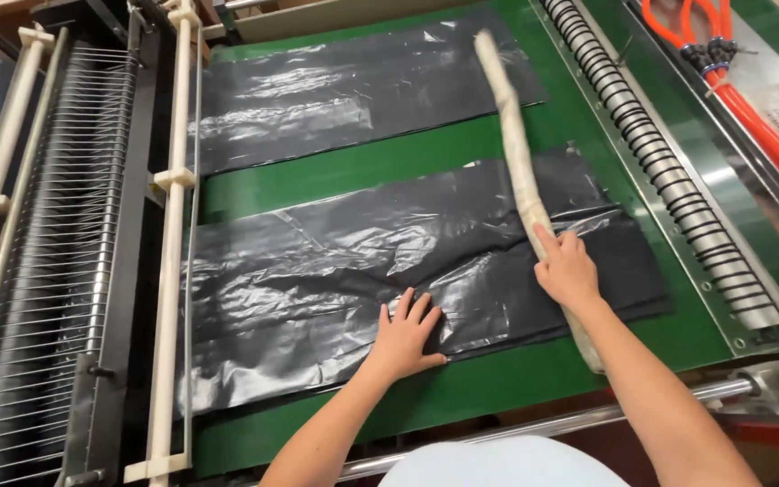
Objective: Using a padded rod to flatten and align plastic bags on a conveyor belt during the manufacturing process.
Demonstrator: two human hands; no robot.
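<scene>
Head view: left hand [405, 338] flat on black bags [317, 280]; right hand [568, 269] on padded rod [516, 144]

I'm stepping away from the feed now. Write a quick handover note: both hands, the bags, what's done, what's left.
Left hand: flat, open, pressing the near stack of black bags at its front edge.
Right hand: resting on the long wrapped weight bar that lies across both stacks.
Far stack of black bags: flat on the green table, untouched.
Done: both stacks laid out.
Left: near stack not yet gathered or lifted; bar is on top.
</scene>
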